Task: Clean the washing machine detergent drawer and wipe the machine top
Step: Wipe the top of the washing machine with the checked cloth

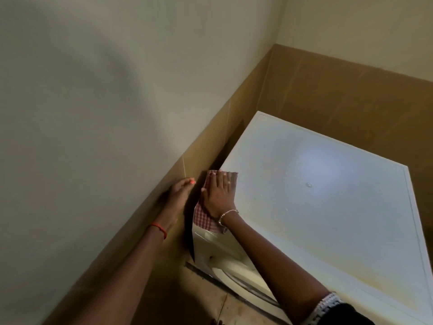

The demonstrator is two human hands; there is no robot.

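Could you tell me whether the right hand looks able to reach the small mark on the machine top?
Probably yes: only bare machine top lies between the right hand and the mark.

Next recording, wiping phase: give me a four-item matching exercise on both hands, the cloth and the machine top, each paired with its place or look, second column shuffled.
Column one:
1. left hand
2. right hand
3. checked cloth
4. machine top

Column two:
A. white, with a pale glare patch
B. flat on the cloth, fingers straight
C. off the machine, at the brown wall tiles
D. at the machine's left edge, under a hand

Pairs: 1-C, 2-B, 3-D, 4-A
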